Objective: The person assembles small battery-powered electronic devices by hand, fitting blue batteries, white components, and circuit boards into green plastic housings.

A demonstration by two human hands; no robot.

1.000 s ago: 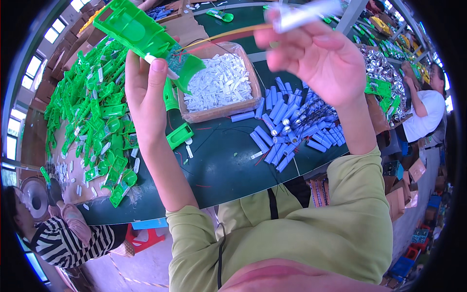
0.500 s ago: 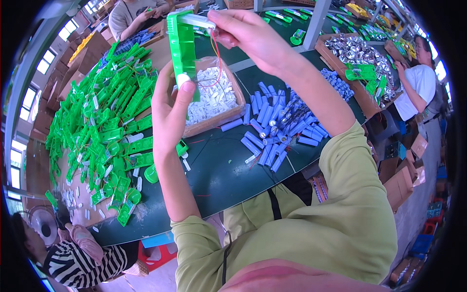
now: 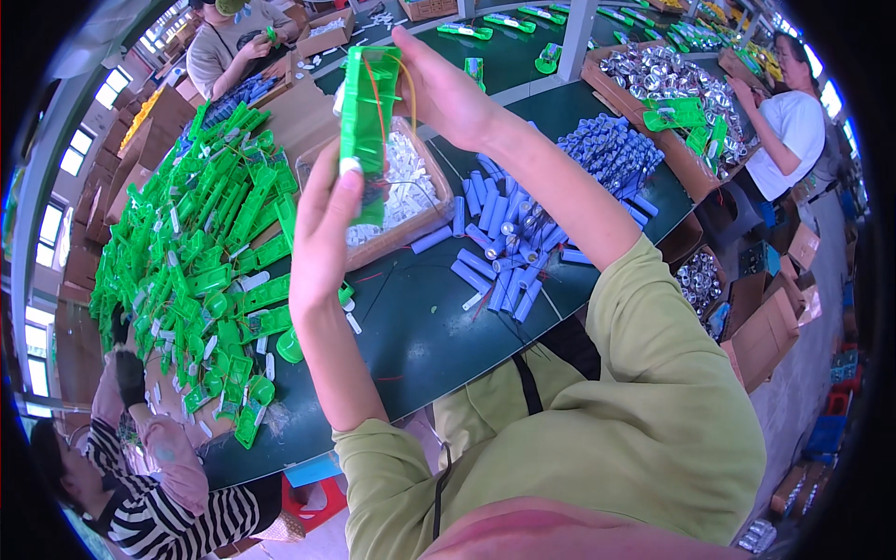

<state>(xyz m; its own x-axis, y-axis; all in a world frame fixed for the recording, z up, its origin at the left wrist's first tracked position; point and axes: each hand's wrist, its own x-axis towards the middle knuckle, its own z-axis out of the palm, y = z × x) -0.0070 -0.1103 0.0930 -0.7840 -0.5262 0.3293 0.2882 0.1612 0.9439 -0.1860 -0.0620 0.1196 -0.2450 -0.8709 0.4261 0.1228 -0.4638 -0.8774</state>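
Observation:
Raised over the bench is a green plastic housing [image 3: 366,112], held upright with its hollow, ribbed side showing. My left hand [image 3: 322,229] grips its lower end, thumb in front on a small white part. At its upper right edge, my right hand [image 3: 446,98] is closed against the housing, with some fingers hidden behind it. A red and a yellow wire run over the top of the housing, the yellow one looping by my right hand. A box of small white parts [image 3: 411,177] stands just below. Blue cylindrical cells [image 3: 504,233] with wires lie to the right.
A big heap of green housings [image 3: 205,261] covers the bench's left. Farther right is a carton of shiny round parts [image 3: 667,84]. A metal post [image 3: 577,42] rises at the far side. Co-workers sit at the left [image 3: 168,476], far side [image 3: 233,47] and right [image 3: 793,121].
The housing has turned, showing its hollow side. The white strip my right hand pinched at its top is now mostly out of sight. The left co-worker's hands have moved to the heap.

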